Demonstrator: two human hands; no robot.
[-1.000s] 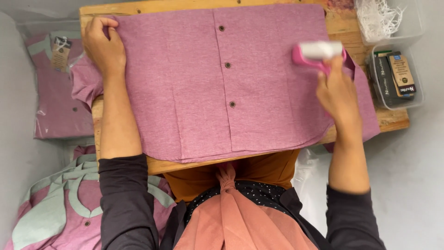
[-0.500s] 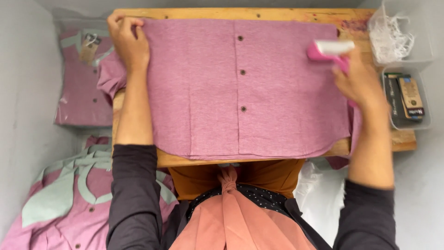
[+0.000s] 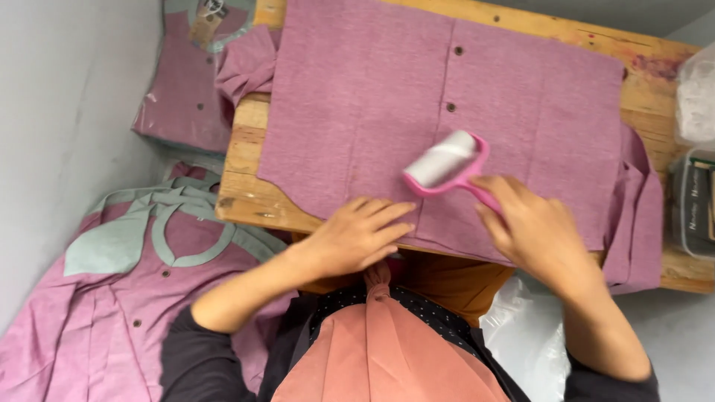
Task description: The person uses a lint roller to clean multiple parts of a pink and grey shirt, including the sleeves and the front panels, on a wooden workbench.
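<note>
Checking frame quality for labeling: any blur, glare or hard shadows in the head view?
Head view: even, soft light, no glare; faint shadow under the left hand on the purple shirt; lint roller and right hand look sharp; slight softness at the frame edges.

We see a wooden worktop [image 3: 242,160], bare planks, pale yellow-brown, with a reddish stain [image 3: 659,65] near its far right corner and small dark spots along the far edge. We read the surround as a smooth light grey floor or wall [image 3: 67,112]; which one we can't tell. Left of the worktop: a bagged folded pink shirt [image 3: 182,97] with a grey-green collar, and nearer to us a pile of pink shirts [image 3: 112,298] with grey-green collars. Right edge: two clear plastic tubs [image 3: 696,149], contents blurred. White plastic bag [image 3: 521,335] lies below the near edge. Light is even and soft, no hard shadows.
</note>
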